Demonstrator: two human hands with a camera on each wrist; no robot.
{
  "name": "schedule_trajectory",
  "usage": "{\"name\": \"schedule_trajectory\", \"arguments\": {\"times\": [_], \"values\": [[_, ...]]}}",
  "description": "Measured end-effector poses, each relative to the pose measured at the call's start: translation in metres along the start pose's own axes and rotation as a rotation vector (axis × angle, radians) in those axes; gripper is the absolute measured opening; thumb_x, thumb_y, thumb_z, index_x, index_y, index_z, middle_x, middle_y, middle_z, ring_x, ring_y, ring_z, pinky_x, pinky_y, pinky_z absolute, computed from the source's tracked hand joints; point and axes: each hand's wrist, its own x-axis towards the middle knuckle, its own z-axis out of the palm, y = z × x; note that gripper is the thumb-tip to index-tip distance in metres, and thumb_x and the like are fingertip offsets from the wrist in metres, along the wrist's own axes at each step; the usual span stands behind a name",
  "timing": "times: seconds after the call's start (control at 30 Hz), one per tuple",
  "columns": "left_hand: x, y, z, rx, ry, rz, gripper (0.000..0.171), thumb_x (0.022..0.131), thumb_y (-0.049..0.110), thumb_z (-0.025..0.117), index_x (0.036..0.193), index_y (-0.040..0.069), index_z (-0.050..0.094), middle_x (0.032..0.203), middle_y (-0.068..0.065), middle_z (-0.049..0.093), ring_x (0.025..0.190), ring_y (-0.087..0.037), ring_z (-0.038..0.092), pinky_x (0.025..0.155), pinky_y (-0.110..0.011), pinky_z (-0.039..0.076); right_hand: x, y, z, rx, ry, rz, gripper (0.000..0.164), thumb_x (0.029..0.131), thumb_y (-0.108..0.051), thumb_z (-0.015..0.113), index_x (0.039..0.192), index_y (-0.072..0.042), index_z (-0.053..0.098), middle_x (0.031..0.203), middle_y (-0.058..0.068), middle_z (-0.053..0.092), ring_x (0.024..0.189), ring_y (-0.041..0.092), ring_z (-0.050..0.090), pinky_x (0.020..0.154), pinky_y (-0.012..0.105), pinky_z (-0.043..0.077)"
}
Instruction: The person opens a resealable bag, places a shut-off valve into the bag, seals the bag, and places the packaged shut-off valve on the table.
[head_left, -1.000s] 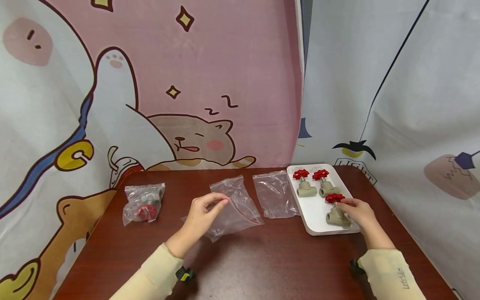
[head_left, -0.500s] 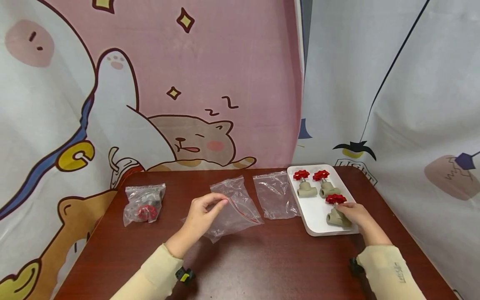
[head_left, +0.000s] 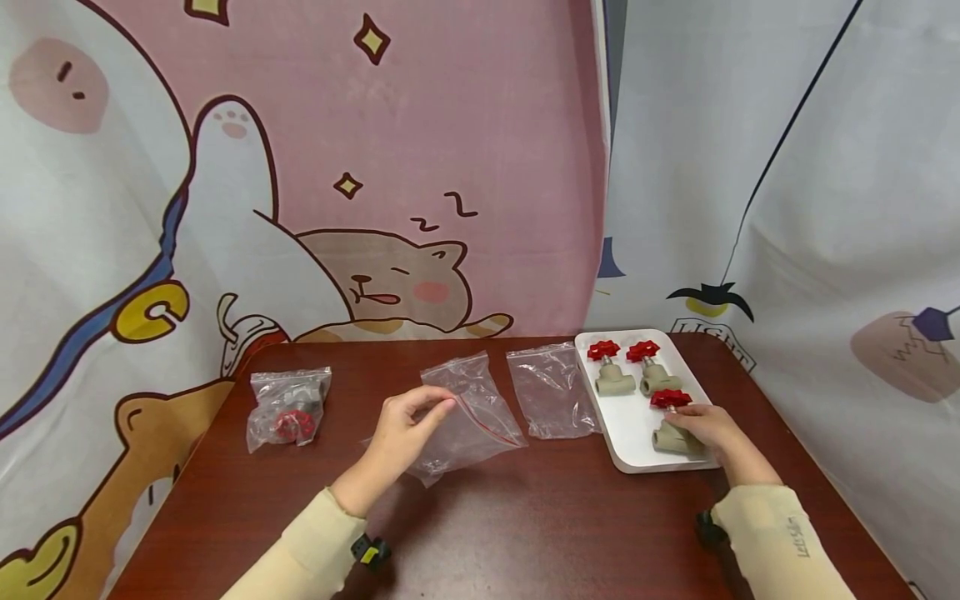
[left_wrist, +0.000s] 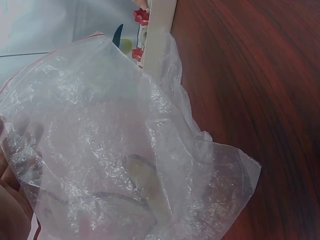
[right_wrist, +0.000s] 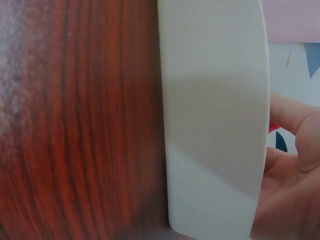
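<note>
My left hand (head_left: 401,427) pinches the rim of a clear zip-lock bag (head_left: 468,429) between thumb and fingers. The bag hangs with its red-lined mouth slack; in the left wrist view the crinkled film (left_wrist: 115,140) covers much of the picture. Over at the right, my right hand (head_left: 716,433) grips a beige pipe valve (head_left: 673,438) just under its red handwheel (head_left: 670,400). That valve is in the near part of a white tray (head_left: 628,437). In the right wrist view the tray wall (right_wrist: 215,110) hides the valve and most fingertips.
Two more red-wheeled valves, one on the left (head_left: 615,382) and one beside it (head_left: 658,381), lie at the tray's far end. A flat clear bag (head_left: 553,396) lies against the tray. Far left is a bagged valve (head_left: 288,412) on the brown table (head_left: 525,533).
My right hand has shifted slightly left and closed its fingers on the near valve below the handwheel. The left hand and its bag stay almost still.
</note>
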Motion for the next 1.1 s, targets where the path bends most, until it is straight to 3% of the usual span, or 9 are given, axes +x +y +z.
{"name": "schedule_trajectory", "arguments": {"times": [0.33, 0.5, 0.73, 0.9, 0.97, 1.03, 1.1], "values": [[0.0, 0.0, 0.0, -0.013, -0.004, -0.007, 0.006, 0.085, 0.0, 0.066, 0.09, -0.002, 0.069, 0.081, -0.014, 0.071, 0.072, -0.014, 0.065, 0.063, -0.032, 0.055, -0.006, -0.004, 0.006, -0.023, 0.051, -0.063, 0.067, 0.091, -0.039, 0.059, 0.128, 0.014, 0.042, 0.132, 0.037, 0.037, 0.109, 0.041, 0.041, 0.09, 0.048, 0.039], [0.0, -0.001, 0.0, -0.011, 0.001, -0.008, 0.006, 0.085, 0.0, 0.067, 0.09, -0.002, 0.069, 0.081, -0.013, 0.071, 0.072, -0.009, 0.064, 0.062, -0.027, 0.054, -0.009, -0.008, 0.007, 0.028, 0.083, -0.072, 0.066, 0.092, -0.039, 0.057, 0.13, 0.012, 0.039, 0.132, 0.035, 0.037, 0.111, 0.041, 0.039, 0.091, 0.048, 0.038], [0.0, -0.002, 0.0, -0.016, 0.001, -0.01, 0.006, 0.085, 0.0, 0.067, 0.09, -0.002, 0.069, 0.081, -0.012, 0.071, 0.072, -0.017, 0.065, 0.063, -0.024, 0.053, -0.015, -0.018, 0.008, 0.147, 0.142, -0.035, 0.074, 0.09, -0.05, 0.056, 0.136, 0.005, 0.037, 0.136, 0.029, 0.035, 0.107, 0.033, 0.04, 0.076, 0.032, 0.042], [0.0, -0.003, 0.0, -0.015, 0.007, -0.01, 0.006, 0.085, 0.0, 0.067, 0.09, -0.001, 0.069, 0.082, -0.012, 0.071, 0.074, -0.009, 0.064, 0.064, -0.022, 0.053, -0.021, -0.026, 0.01, 0.285, 0.145, -0.041, 0.076, 0.088, -0.051, 0.059, 0.139, 0.001, 0.037, 0.133, 0.02, 0.039, 0.092, 0.017, 0.047, 0.067, 0.022, 0.048], [0.0, -0.003, 0.0, -0.018, 0.008, -0.013, 0.006, 0.085, 0.0, 0.067, 0.09, -0.001, 0.069, 0.082, -0.012, 0.071, 0.074, -0.008, 0.064, 0.064, -0.022, 0.053, -0.022, -0.028, 0.01, 0.391, 0.12, -0.035, 0.075, 0.087, -0.05, 0.062, 0.139, -0.001, 0.038, 0.126, 0.012, 0.043, 0.086, 0.01, 0.05, 0.066, 0.02, 0.05], [0.0, -0.003, 0.0, -0.02, 0.008, -0.014, 0.006, 0.085, 0.0, 0.067, 0.09, -0.001, 0.069, 0.082, -0.012, 0.071, 0.074, -0.008, 0.064, 0.064, -0.022, 0.053, -0.024, -0.031, 0.01, 0.526, 0.07, -0.027, 0.065, 0.086, -0.047, 0.064, 0.134, -0.008, 0.043, 0.116, 0.004, 0.047, 0.082, 0.005, 0.052, 0.068, 0.02, 0.051], [-0.001, -0.003, 0.0, -0.02, 0.006, -0.015, 0.006, 0.085, 0.0, 0.067, 0.09, -0.001, 0.069, 0.082, -0.012, 0.071, 0.074, -0.008, 0.064, 0.064, -0.022, 0.053, -0.025, -0.032, 0.01, 0.652, 0.013, -0.023, 0.045, 0.087, -0.042, 0.065, 0.121, -0.017, 0.053, 0.104, -0.005, 0.05, 0.079, 0.003, 0.053, 0.069, 0.02, 0.052]]}}
